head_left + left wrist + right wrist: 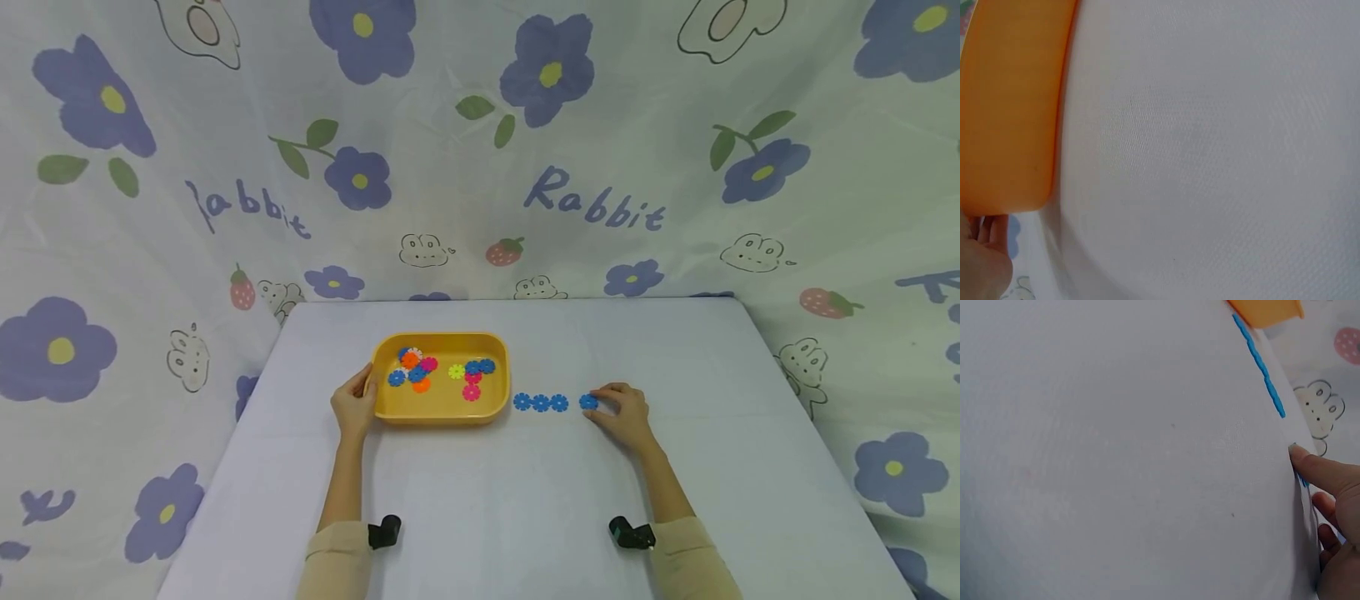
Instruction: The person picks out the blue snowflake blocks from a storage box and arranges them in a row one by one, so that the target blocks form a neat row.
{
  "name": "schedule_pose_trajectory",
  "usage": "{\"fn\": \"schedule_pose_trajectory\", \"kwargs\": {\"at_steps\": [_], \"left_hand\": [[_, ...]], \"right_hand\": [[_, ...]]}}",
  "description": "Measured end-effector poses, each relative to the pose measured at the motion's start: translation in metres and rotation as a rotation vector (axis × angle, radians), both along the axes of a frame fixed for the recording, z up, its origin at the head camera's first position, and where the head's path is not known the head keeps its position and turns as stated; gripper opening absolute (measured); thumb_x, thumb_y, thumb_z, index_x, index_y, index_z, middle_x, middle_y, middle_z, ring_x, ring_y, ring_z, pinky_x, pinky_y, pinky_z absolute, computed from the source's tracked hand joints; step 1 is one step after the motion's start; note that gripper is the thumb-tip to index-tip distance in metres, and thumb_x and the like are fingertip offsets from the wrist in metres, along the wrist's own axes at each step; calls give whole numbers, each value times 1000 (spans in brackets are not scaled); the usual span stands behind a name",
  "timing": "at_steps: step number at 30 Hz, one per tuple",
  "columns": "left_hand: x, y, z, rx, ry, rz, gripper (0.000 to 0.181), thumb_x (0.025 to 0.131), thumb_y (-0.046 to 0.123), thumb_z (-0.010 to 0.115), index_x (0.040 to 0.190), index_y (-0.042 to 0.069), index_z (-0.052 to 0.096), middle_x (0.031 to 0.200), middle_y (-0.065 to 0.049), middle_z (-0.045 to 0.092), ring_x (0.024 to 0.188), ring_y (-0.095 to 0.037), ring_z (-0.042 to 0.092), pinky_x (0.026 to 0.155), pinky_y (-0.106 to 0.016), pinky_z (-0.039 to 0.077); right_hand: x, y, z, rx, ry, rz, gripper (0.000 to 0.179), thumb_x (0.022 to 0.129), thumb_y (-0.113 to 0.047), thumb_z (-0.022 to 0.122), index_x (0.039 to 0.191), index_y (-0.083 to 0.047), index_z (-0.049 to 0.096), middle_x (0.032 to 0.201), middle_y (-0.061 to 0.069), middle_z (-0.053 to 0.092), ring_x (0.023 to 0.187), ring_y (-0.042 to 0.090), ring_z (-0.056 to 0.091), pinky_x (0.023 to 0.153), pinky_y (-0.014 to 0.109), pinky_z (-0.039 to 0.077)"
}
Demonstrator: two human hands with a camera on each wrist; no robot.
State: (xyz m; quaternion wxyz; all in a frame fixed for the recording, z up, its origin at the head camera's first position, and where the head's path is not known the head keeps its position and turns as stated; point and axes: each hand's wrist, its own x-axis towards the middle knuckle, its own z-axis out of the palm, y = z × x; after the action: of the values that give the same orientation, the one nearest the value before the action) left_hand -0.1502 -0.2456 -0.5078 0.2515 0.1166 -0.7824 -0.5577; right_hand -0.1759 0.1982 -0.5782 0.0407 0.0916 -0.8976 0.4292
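Observation:
My left hand grips the left end of a yellow tray, with its fingers at the outer wall. In the left wrist view the fingers meet the end of the tray's wall. Off to the right, my right hand pinches a blue flower-shaped plastic disc at the table surface, between thumb and finger. Left of it lies a row of three blue discs, edge to edge and flat, with a gap before the pinched one. The right wrist view shows this row edge-on.
Inside the tray lie two loose groups of discs: a mixed pile with orange discs at left, and pink, blue and yellow-green ones at right. A white cloth covers the table. A patterned curtain hangs behind.

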Motion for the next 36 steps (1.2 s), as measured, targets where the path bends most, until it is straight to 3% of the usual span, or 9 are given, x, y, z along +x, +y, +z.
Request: {"fn": "schedule_pose_trajectory", "kwargs": {"at_steps": [7,21,32,36], "left_hand": [[1,-1,-1,8,20,-18,28,83,-14,57,110,-17,60,109,-32,60,102,-44,58,74,-6,48],[0,-2,-2,28,8,-22,29,83,-15,55,112,-17,58,112,-32,58,106,-45,56,75,-5,46],[1,-1,-1,6,16,-22,29,82,-16,56,111,-18,58,109,-34,58,102,-47,57,72,-4,46],[-5,-7,-13,10,17,-18,29,82,-15,57,111,-17,59,110,-34,58,102,-48,56,70,-2,45]], "right_hand": [[2,-3,0,12,-41,-40,40,74,-20,79,107,1,68,118,23,55,114,43,40,96,64,23],[5,-11,-3,8,59,-68,32,73,-17,79,99,-1,72,109,23,58,108,44,42,89,63,25],[9,-18,1,26,13,-67,32,75,-23,78,102,-6,72,113,20,54,112,41,36,92,61,20],[9,-20,2,47,3,-70,32,76,-24,78,102,-8,73,114,19,53,112,40,35,91,60,20]]}}
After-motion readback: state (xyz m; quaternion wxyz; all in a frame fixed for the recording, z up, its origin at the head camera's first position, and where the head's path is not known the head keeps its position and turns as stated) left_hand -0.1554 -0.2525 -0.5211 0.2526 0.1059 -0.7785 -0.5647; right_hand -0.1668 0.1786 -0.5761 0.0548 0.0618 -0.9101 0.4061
